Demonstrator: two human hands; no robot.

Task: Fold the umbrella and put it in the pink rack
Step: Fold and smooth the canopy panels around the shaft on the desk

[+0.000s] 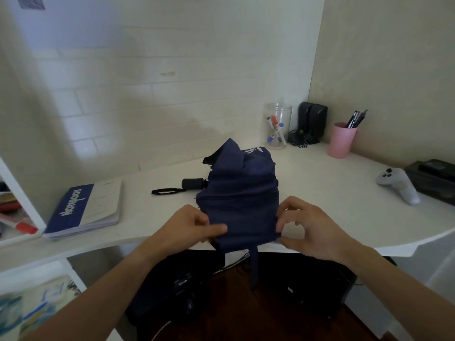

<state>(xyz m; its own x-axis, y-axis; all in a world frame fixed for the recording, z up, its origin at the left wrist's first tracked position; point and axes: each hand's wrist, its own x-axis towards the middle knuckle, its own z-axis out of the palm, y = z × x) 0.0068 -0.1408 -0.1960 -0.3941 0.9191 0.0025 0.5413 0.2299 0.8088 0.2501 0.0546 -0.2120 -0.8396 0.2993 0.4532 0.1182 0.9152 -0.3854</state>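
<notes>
Both hands on the navy umbrella (240,193), bunched at the desk's (320,193) near edge: left hand (189,226) pinches cloth at eight o'clock, right hand (305,227) pinches at four. Pink cup (341,141) sits well apart at two o'clock.

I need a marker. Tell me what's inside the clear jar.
The jar holds a few markers, with red and blue caps showing. Nothing covers them, though their exact number is unclear.

Umbrella (240,193): navy fabric, collapsed, canopy loose and bunched in folds, lying on white bench near front edge. Black handle (193,183) with black wrist loop (165,192) protrudes left. Navy strap (254,269) hangs below bench edge. White print on far end.

Pink cup (341,141): upright, far right of bench, well apart from umbrella.
</notes>
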